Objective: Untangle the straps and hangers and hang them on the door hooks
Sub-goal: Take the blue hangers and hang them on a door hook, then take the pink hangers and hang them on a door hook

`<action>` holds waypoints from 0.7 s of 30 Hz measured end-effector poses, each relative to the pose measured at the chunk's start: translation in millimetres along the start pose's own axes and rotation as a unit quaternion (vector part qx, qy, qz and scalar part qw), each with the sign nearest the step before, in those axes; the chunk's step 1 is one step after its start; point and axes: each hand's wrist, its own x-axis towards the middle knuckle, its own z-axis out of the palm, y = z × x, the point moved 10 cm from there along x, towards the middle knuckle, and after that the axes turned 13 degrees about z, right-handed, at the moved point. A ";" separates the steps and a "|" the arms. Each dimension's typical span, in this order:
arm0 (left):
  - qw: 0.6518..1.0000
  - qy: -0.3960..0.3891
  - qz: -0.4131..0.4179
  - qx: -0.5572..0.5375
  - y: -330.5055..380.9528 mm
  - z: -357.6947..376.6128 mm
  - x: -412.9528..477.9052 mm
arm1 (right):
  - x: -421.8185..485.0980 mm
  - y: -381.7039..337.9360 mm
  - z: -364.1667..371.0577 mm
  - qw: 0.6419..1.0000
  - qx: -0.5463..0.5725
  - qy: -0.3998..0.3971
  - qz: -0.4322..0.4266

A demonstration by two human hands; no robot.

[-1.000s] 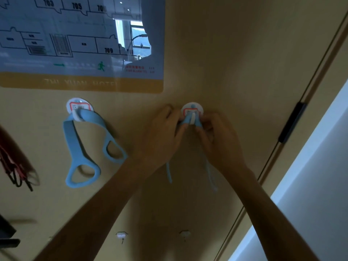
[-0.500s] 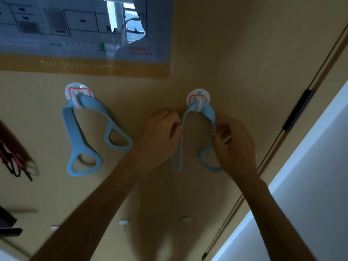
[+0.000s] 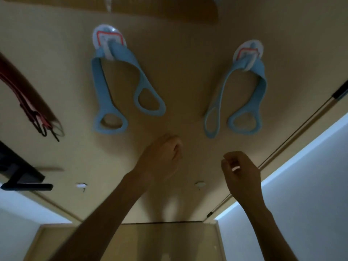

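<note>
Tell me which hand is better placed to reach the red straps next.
Probably the left. The left hand holds nothing and is nearer the red straps; the right hand would have to cross the body.

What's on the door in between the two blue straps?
Nothing. In the head view, the door is bare wood between the left blue strap and the right blue strap.
</note>
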 end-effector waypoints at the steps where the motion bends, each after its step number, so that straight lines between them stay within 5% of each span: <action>1: 1.000 -0.019 -0.014 0.000 -11.3 8.7 -10.6 | -5.7 6.2 14.4 1.000 -0.014 -0.022 0.005; 10: 0.967 -0.121 -0.221 -0.039 -121.3 77.4 -157.6 | -59.4 74.1 150.1 0.944 -0.145 -0.285 0.086; 21: 0.853 -0.177 -0.490 -0.032 -136.0 141.5 -357.2 | -143.6 134.9 231.7 0.806 -0.283 -0.518 0.057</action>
